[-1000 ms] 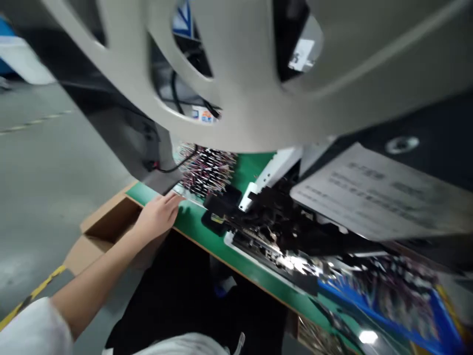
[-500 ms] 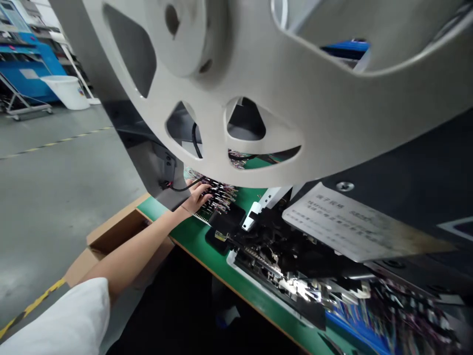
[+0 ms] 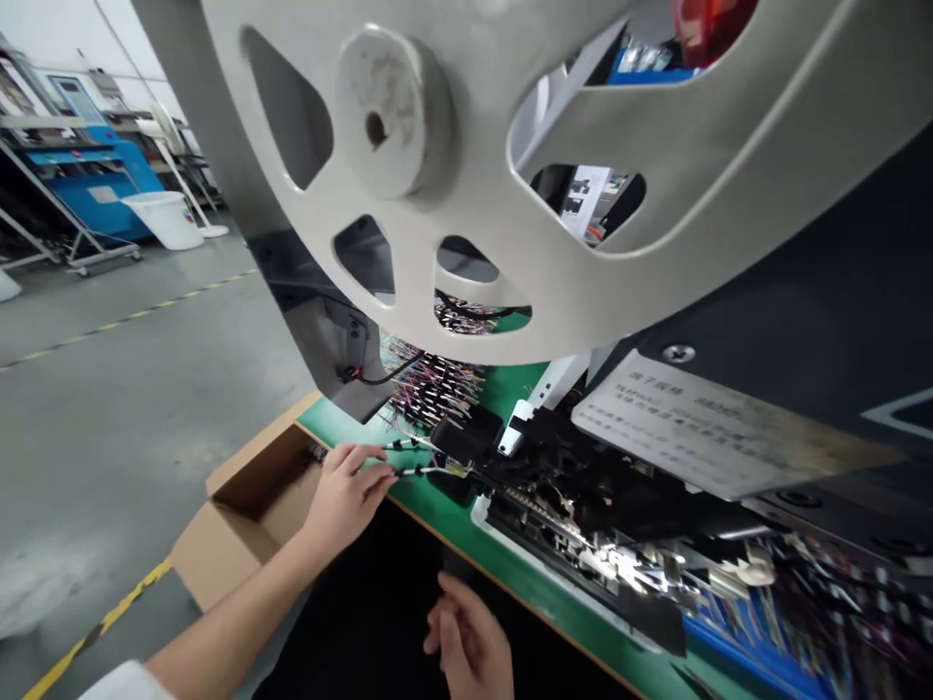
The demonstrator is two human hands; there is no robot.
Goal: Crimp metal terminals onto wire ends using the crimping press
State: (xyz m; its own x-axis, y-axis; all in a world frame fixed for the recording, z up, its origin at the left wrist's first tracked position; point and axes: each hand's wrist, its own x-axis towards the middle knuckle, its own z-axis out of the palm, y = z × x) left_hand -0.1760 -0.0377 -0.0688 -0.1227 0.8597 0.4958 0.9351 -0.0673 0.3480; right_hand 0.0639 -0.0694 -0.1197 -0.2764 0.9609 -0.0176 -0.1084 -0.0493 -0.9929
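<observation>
My left hand (image 3: 354,486) is at the left end of the green bench, its fingers pinching a thin cable (image 3: 415,471) with black and white parts. A second similar cable (image 3: 400,444) lies at its fingertips, just above. Both reach toward the black machine head (image 3: 466,437). Behind them is a pile of many short wires (image 3: 437,389). My right hand (image 3: 470,637) hangs over my dark lap in front of the bench edge, fingers loosely curled, with nothing visible in it.
A large grey reel (image 3: 583,282) fills the upper view. An open cardboard box (image 3: 255,515) stands left of the green bench (image 3: 437,520). At the lower right, a blue tray (image 3: 750,661) holds many wires. A white bin (image 3: 166,222) stands on the floor.
My left hand has moved from the wire pile toward the bench's front edge, now with a cable in its fingers. My right hand has come into view at the bottom.
</observation>
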